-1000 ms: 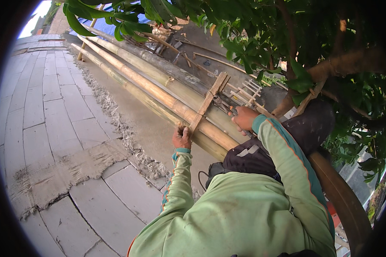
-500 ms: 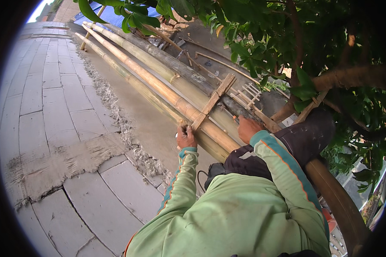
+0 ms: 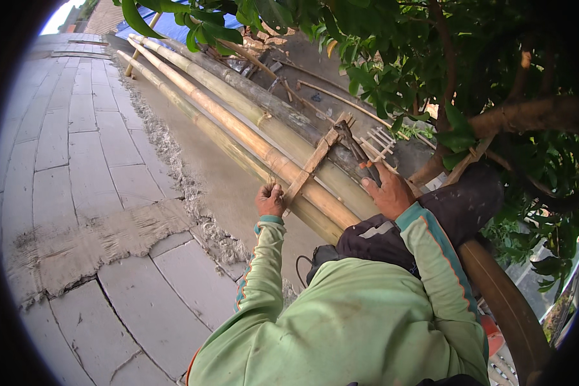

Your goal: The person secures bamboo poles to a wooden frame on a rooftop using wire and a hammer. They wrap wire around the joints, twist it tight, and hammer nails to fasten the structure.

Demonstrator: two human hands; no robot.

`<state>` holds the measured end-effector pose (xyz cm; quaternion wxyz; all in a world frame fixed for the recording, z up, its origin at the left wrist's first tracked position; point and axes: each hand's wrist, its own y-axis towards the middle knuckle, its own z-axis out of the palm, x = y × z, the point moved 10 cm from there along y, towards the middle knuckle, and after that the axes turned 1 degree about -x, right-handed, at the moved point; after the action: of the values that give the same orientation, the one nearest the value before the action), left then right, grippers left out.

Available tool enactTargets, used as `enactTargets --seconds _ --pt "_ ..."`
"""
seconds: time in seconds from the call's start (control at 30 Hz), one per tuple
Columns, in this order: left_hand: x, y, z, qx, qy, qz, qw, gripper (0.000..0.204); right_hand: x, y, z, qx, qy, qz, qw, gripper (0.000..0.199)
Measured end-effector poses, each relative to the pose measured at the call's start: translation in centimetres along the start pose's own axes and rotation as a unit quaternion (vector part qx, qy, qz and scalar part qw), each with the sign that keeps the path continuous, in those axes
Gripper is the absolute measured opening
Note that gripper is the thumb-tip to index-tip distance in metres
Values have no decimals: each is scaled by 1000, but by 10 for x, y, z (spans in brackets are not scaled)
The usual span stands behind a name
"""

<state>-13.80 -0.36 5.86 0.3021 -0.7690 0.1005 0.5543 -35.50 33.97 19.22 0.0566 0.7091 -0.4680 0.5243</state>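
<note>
My left hand (image 3: 270,200) is closed beside the lower end of a short wooden board (image 3: 312,165), thumb against fingers. A thin, pale bit sticks up from its grip, too small to name. In my right hand (image 3: 390,193) is a hammer (image 3: 356,147) with a dark head and an orange-and-dark handle. Its head is by the board's upper end. The board lies across several bamboo poles: an orange-brown pole (image 3: 238,137), a thicker pale green pole (image 3: 289,141) and a thin greenish pole (image 3: 219,139) close to my left hand.
Left of the poles runs a grey block wall (image 3: 83,154) with a rough mortar edge (image 3: 174,170). Leafy branches (image 3: 392,71) hang at the upper right. A thick brown beam (image 3: 511,302) passes by my right side. Small wooden slats (image 3: 381,141) lie beyond the board.
My right hand has moved slightly right and toward me, and the hammer now shows plainly, raised by the board's upper end. My left hand has shifted slightly left.
</note>
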Motion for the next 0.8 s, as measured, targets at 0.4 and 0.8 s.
enactTargets --seconds 0.4,0.8 --pt "-128 -63 170 275 77 14 958 14 -14 -235 -127 -88 267 -66 957 21" --pt "-159 -178 353 478 -36 -63 875 15 -348 -559 52 -391 -91 408 820 27"
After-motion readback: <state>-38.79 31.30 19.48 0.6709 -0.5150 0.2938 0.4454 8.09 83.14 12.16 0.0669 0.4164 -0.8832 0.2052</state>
